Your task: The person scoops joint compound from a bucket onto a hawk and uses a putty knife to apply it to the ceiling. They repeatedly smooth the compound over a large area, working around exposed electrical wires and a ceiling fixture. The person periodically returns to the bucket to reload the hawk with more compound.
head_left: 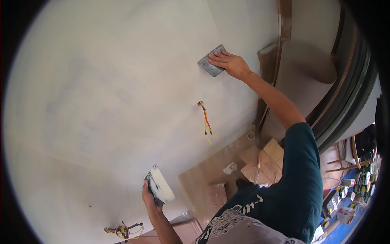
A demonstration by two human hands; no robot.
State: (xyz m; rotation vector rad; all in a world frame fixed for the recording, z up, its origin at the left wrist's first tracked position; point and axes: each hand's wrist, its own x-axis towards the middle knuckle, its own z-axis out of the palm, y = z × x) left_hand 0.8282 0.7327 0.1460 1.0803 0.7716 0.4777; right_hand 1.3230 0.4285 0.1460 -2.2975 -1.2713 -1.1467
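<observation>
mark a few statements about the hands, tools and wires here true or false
1. The right hand has its fingers on a flat grey tool. True.
2. The left hand is empty. False: it holds a broad blade with whitish material on it.
3. Red and yellow wires come out of the wall. True.
4. The right sleeve is white. False: it is dark green.
5. Cardboard lies on the floor. True.

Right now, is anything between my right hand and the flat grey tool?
Nothing visible: your right hand is directly on the flat grey tool. The red and yellow wires hang lower, clear of both.
</observation>
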